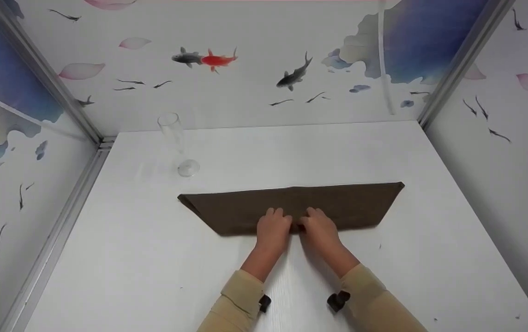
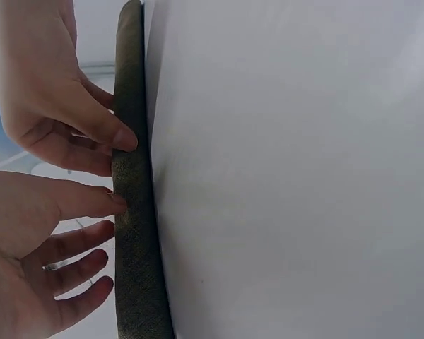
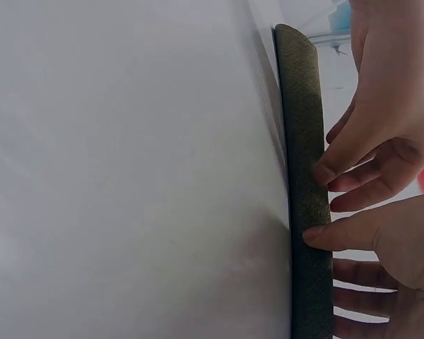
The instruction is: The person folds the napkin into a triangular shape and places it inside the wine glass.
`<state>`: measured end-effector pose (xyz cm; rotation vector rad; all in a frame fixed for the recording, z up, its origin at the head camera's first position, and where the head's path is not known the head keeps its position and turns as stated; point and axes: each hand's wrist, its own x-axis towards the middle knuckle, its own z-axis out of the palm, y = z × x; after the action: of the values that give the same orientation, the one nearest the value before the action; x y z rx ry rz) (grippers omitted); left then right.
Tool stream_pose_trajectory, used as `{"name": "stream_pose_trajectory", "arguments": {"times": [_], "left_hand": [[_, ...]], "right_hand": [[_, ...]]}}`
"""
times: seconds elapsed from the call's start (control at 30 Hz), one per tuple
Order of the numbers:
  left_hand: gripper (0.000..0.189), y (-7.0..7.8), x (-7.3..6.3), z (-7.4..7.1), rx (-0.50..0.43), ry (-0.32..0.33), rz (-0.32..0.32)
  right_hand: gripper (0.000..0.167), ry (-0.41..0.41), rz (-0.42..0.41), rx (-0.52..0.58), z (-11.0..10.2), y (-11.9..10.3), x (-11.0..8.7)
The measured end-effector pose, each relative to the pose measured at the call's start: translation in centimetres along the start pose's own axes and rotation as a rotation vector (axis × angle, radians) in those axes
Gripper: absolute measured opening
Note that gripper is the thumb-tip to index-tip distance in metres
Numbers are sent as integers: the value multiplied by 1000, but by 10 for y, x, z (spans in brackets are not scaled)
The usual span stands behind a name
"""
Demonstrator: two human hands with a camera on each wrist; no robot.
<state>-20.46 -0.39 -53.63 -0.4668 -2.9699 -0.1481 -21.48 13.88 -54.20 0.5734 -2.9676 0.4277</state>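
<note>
Below a white back wall [image 1: 245,103] printed with fish, pink petals and a blue patch, we see a broad white worktop [image 1: 102,258]. Near its middle lies a folded dark brown cloth [image 1: 361,203], shaped like a long trapezoid, its longer side turned away from the person and its left end showing overlapped layers. Two long beige sleeves [image 1: 372,288] reach in from the near side. Beyond the cloth, toward its left end and apart from it, we find a tall, clear, stemmed glass [image 1: 173,134] upright on its round foot. Side by side at the middle of the cloth's near edge, we see the left hand [image 1: 274,228] and the right hand [image 1: 321,229], close but apart. Each pinches that edge: in the wrist views we make out a thumb against its near face, with fingers on the other side. At the inner side of each sleeve sits a small black device [image 1: 338,301]. Smallest of all, we notice tiny dark specks [image 1: 517,317] on the worktop's near right part.
</note>
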Motion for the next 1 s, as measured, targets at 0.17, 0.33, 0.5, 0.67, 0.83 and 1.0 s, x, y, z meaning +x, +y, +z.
{"name": "stream_pose_trajectory", "arguments": {"times": [0.17,0.33,0.5,0.67,0.83,1.0], "left_hand": [[13,0,0,1,-13,-14,-12],[12,-1,3,1,-29,-27,-20],[13,-4,5,1,-20,-67,-5],[11,-4,4,3,2,-59,16],[8,-4,0,4,19,-12,18],[8,-4,-5,4,14,9,26]], "right_hand": [[8,28,-8,-9,1,0,2],[6,34,-9,-69,2,-2,1],[9,24,25,-92,2,-5,0],[10,-7,52,-131,2,-7,-3],[11,-27,53,-142,1,-9,-6],[11,-29,44,-145,0,-12,-10]]}}
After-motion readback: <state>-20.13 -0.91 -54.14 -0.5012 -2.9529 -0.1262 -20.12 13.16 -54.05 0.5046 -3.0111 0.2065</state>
